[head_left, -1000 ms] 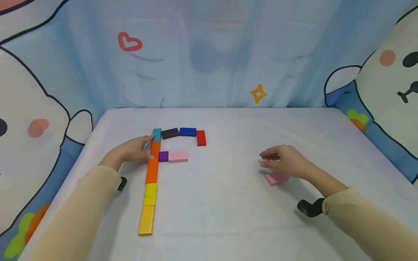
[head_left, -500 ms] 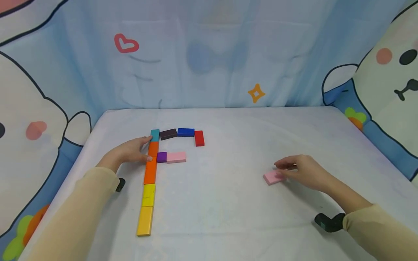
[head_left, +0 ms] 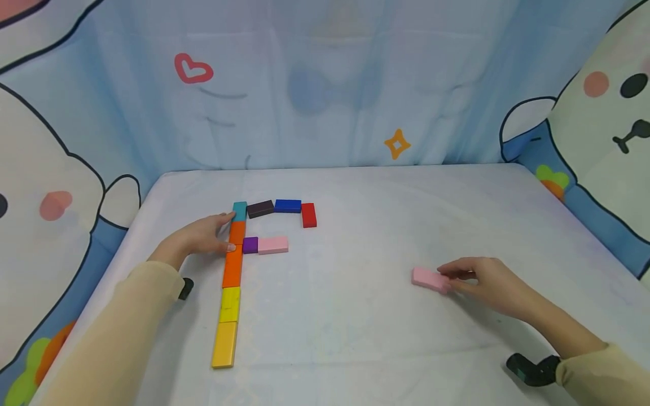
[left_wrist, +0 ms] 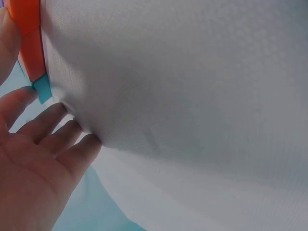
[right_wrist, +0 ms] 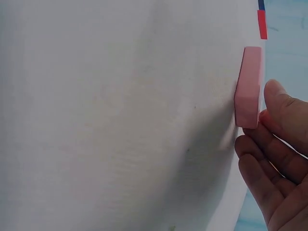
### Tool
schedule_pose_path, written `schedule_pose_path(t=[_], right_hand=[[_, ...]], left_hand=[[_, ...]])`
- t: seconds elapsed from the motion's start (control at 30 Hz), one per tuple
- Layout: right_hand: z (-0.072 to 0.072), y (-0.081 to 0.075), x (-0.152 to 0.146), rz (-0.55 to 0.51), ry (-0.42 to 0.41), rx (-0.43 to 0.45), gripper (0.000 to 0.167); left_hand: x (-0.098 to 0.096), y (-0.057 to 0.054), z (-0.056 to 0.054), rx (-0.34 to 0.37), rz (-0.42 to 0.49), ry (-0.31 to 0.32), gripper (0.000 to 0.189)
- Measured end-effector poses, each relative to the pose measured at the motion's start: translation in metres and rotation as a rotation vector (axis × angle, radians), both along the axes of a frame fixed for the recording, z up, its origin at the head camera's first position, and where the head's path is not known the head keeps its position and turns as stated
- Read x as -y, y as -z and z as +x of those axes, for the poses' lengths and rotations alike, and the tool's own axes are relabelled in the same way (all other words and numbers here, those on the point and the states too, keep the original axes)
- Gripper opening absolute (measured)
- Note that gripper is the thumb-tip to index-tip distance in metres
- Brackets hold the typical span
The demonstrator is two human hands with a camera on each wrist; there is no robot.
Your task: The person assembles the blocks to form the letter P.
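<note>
On the table, my right hand (head_left: pixel 487 282) holds a loose pink block (head_left: pixel 426 279) near its right end, between thumb and forefinger. In the right wrist view the block's long side (right_wrist: pixel 249 86) stretches away from the fingertips. At the left, the fingers of my left hand (head_left: pixel 200 234) reach a column of blocks: the forefinger touches the teal block (head_left: pixel 240 210), the thumb lies against the orange blocks (head_left: pixel 233 268). Its other fingers are extended in the left wrist view. A purple block (head_left: pixel 250 245) and a second pink block (head_left: pixel 273 245) branch right from the column.
From the teal block, a row of a dark brown block (head_left: pixel 260 209), a blue block (head_left: pixel 288 206) and a red block (head_left: pixel 308 215) runs right. Below the orange ones lie yellow blocks (head_left: pixel 229 304). A printed curtain (head_left: pixel 325 84) hangs behind the white table (head_left: pixel 355 338).
My right hand has moved right and nearer, round to the loose pink block's right end, and now grips it. The block has turned. My left hand stays at the column.
</note>
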State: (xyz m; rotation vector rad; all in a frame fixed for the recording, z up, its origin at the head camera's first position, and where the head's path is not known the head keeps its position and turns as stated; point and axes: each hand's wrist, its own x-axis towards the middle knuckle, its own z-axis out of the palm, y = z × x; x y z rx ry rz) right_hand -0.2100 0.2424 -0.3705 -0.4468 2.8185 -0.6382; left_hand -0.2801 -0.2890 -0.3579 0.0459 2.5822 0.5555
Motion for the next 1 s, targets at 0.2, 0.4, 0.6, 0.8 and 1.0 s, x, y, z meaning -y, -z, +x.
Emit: schedule_pose_path(t=[0.2,0.4,0.6,0.8,1.0], right_hand=[[0.003,-0.004,-0.005,-0.021,-0.09,0.066,0.052],[-0.005,-0.009,-0.002,-0.033,-0.201,0.171,0.067],[-0.013,-0.01,0.0,-0.067,-0.256,0.227,0.073],[-0.014,-0.007,0.005,-0.076,-0.221,0.24,0.069],[-0.015,-0.003,0.013,-0.031,-0.184,0.142,0.065]], left_hand=[[0.001,-0.002,0.002,-0.003,-0.004,-0.002,0.092],[0.002,0.001,0.002,0.001,0.009,-0.013,0.092],[0.0,0.003,0.001,-0.002,0.008,-0.011,0.092],[-0.001,0.002,0.0,-0.008,0.002,-0.007,0.092],[0.001,0.002,-0.001,-0.008,-0.001,-0.012,0.092]])
